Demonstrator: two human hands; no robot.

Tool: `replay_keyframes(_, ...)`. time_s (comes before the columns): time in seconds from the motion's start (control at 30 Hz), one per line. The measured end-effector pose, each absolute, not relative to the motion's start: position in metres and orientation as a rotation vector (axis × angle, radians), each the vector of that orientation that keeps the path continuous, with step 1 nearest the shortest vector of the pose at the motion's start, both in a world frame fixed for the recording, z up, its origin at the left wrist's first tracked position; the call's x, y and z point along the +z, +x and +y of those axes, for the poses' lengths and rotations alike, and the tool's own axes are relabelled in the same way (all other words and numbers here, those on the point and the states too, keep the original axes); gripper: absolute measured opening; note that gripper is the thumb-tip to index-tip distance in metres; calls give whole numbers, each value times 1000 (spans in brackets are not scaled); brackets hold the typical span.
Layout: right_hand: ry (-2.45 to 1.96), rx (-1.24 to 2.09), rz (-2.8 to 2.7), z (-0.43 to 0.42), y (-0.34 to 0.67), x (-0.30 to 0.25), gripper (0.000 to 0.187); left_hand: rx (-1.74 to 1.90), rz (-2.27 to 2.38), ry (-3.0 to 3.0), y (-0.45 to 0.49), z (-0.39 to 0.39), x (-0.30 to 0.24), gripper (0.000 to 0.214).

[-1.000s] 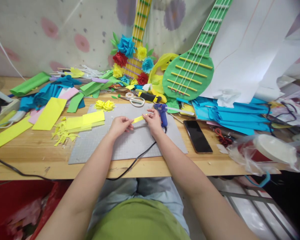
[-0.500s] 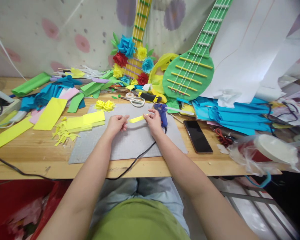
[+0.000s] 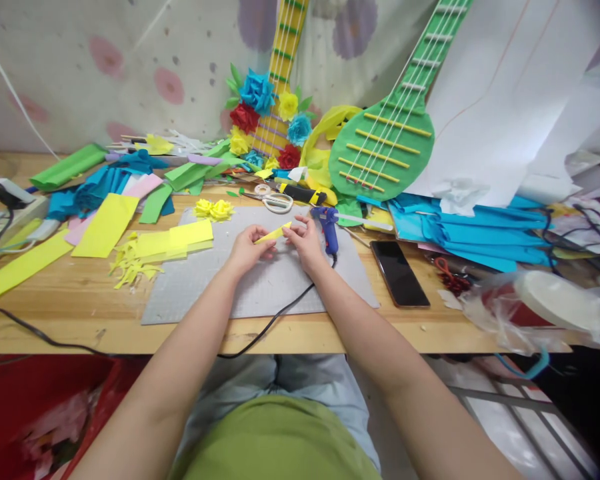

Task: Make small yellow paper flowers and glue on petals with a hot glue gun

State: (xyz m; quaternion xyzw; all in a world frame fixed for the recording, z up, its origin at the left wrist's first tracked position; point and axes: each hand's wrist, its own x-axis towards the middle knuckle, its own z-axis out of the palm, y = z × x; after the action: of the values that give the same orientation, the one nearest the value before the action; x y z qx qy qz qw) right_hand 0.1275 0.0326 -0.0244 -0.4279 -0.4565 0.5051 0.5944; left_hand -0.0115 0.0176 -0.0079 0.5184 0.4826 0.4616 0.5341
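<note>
A narrow yellow paper strip (image 3: 274, 234) is stretched between my two hands above the grey cutting mat (image 3: 190, 293). My left hand (image 3: 251, 248) pinches its left end, and my right hand (image 3: 304, 240) has its upper right end between thumb and fingers. Just right of my right hand lies a blue glue gun (image 3: 329, 230), its black cord running forward across the mat. Left of my left hand are yellow paper pieces (image 3: 190, 235) in a stack, and two yellow paper flowers (image 3: 214, 210) sit on the mat's back edge.
Scissors (image 3: 279, 203) and a utility knife (image 3: 303, 194) lie behind the mat. A phone (image 3: 399, 273) is at its right. Yellow scraps (image 3: 133, 263) lie left. Behind stand a green paper instrument (image 3: 383, 150) and a flowered yellow one (image 3: 275, 133). A plastic-wrapped cup (image 3: 550, 303) stands far right.
My left hand has moved right, closer to my right hand, and now grips the strip's left end, which was apart from it before. The view has shifted slightly.
</note>
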Motion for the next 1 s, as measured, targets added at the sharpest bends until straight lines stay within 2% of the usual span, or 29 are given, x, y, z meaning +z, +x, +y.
replay_keyframes(0.13, -960, 1259, -1161, 30, 125, -24, 54, 1087, 1123, 1191, -12, 17, -5, 30)
replay_keyframes(0.4, -1034, 1175, -1125, 30, 128, -23, 44, 1033, 1109, 1116, -16, 17, -2, 31)
replay_keyframes(0.8, -1018, 1259, -1087, 29, 129, -20, 33, 933, 1041, 1099, -26, 14, 5, 47)
replay_keyframes(1.0, -993, 1267, -1149, 29, 125, -19, 25, 949, 1144, 1175, -20, 12, 4, 30)
